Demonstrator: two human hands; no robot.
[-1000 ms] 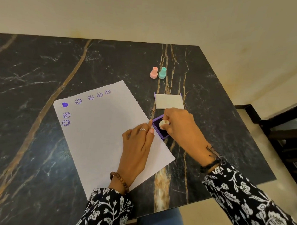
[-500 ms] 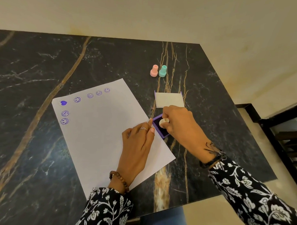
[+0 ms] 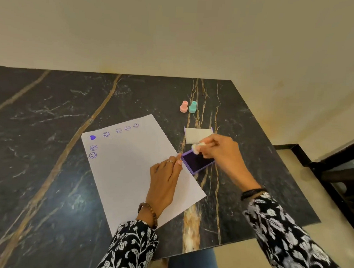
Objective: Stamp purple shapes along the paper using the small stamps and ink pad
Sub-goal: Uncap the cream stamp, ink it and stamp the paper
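A white sheet of paper (image 3: 131, 164) lies tilted on the dark marble table, with several purple smiley stamps and one purple heart (image 3: 93, 137) along its far and left edges. My left hand (image 3: 165, 179) rests flat on the paper's right side, fingertips next to the open purple ink pad (image 3: 197, 161). My right hand (image 3: 221, 151) holds a small cream stamp (image 3: 197, 148), blurred, lifted just above the pad's far corner. The pad's lid (image 3: 198, 134) lies behind it.
A pink stamp (image 3: 183, 106) and a teal stamp (image 3: 192, 106) stand side by side further back on the table (image 3: 52, 109). The table's right edge runs close past my right arm; a dark frame stands on the floor beyond. A wall bounds the far side.
My right hand has lifted the cream stamp off the ink pad and shifted it up and to the far side, uncovering the pad. My left hand has stayed on the paper.
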